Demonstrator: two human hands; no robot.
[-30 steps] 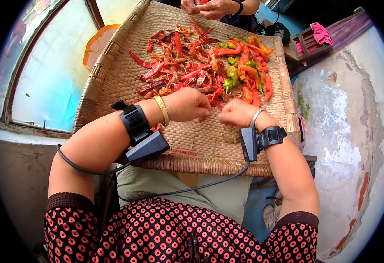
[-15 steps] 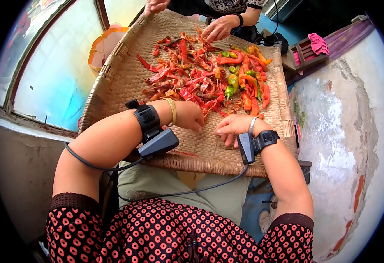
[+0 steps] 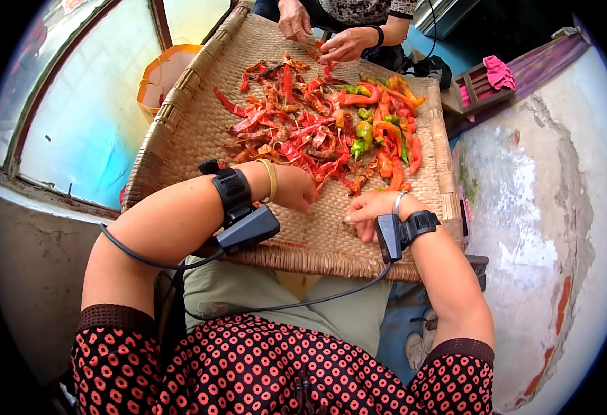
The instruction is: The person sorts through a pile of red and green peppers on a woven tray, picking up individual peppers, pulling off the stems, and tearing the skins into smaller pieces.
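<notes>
The left hand point(image 3: 293, 187), below a yellow bangle point(image 3: 271, 180), hangs over the near part of the woven tray point(image 3: 303, 238), its fingers bent downward beside the near edge of the dried red peppers point(image 3: 296, 128); whether they pinch anything cannot be told. The right hand point(image 3: 374, 209) is a little apart from it, thumb and forefinger drawn close together low over the weave, and whether something small sits between them cannot be told. The dried peppers lie in a loose heap across the middle of the tray, while plumper red, orange and green peppers point(image 3: 393, 128) lie along its right side, meeting the heap. At the far end, a co-worker's two hands point(image 3: 343, 44) are close together above the heap's far edge.
</notes>
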